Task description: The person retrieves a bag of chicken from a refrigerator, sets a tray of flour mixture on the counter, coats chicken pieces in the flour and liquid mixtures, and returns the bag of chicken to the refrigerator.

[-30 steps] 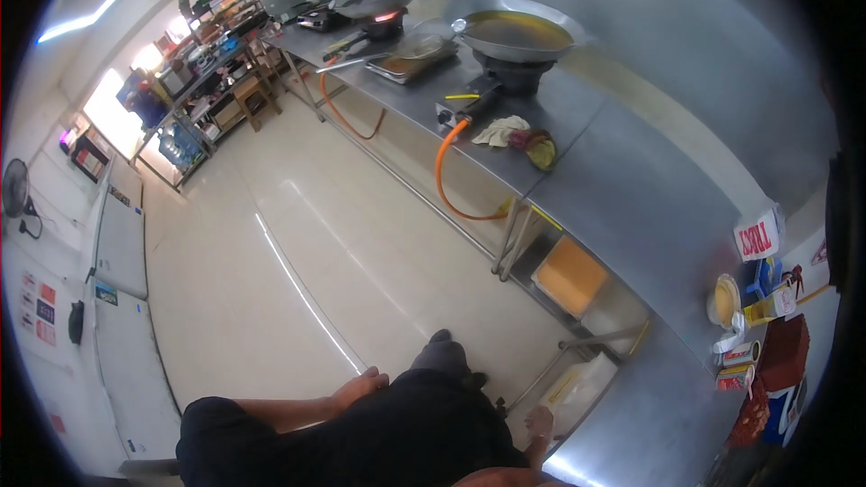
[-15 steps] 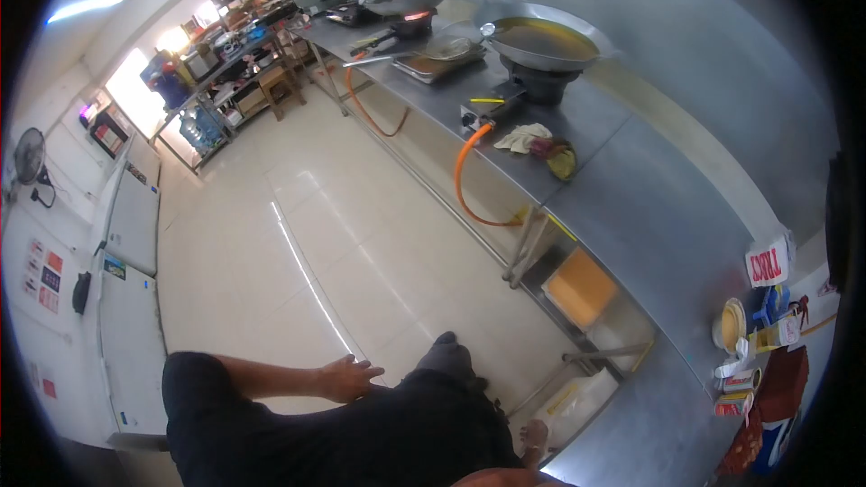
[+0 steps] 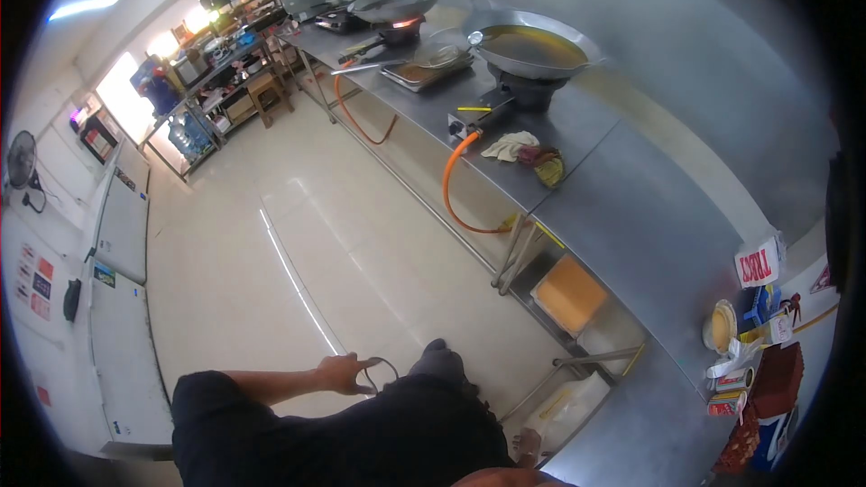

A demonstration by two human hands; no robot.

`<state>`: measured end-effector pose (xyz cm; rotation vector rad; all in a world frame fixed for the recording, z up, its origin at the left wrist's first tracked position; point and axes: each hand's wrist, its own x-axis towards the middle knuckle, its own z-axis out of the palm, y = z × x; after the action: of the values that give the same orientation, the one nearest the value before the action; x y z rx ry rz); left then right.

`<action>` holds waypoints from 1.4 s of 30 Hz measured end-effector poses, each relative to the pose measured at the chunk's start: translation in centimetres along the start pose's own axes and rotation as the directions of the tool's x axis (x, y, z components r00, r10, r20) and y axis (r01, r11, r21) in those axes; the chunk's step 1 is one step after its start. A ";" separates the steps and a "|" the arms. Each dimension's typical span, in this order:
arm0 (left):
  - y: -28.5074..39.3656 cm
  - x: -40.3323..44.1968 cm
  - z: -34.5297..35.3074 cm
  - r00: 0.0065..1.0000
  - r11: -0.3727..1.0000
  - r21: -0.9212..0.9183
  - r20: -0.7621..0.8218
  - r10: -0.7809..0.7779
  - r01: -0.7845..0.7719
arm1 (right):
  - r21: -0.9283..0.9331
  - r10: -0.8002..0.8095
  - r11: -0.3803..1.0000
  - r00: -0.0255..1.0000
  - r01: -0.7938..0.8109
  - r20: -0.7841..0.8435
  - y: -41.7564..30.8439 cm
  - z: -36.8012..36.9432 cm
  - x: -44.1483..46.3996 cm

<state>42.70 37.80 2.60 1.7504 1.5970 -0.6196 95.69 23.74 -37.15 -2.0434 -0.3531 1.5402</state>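
Observation:
My left hand (image 3: 341,373) is held out low over the floor, its thumb and fingers closed on a thin dark cord loop (image 3: 390,366) that curves beside my dark clothing. What the loop belongs to is hidden. At the lower right, my right hand (image 3: 527,445) hangs beside my body, close to the metal table's near edge. It is small and partly hidden, and its finger pose is unclear.
A steel table (image 3: 622,207) runs along the right wall. On it are a large wok (image 3: 532,41) of oil on a burner, crumpled cloths (image 3: 528,153), and a tray (image 3: 424,75). An orange hose (image 3: 448,185) hangs off the edge. White chest freezers (image 3: 135,352) line the left.
My left hand, whose fingers were spread before, now closes on the thin loop. The view has shifted slightly, and my right hand stays low at my side.

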 end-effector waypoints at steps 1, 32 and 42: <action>-1.6 1.8 2.2 1.000 0.994 -0.107 -0.030 0.000 -0.003 | -0.049 -0.021 0.999 1.000 0.021 -0.014 0.0 0.2 -0.7; -15.1 -4.6 23.7 0.919 0.559 -0.791 -0.374 -0.122 -0.248 | -0.812 0.119 0.539 0.934 0.224 0.336 -9.0 15.0 4.3; -23.6 -29.1 53.8 0.968 -0.805 -0.582 0.250 -0.040 0.117 | -0.652 0.018 0.572 0.788 0.497 0.616 -10.4 52.7 -12.3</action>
<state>20.70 -21.33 -15.16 -0.4238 1.0890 0.9869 43.38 39.99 -31.48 -1.8666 -1.8020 1.9774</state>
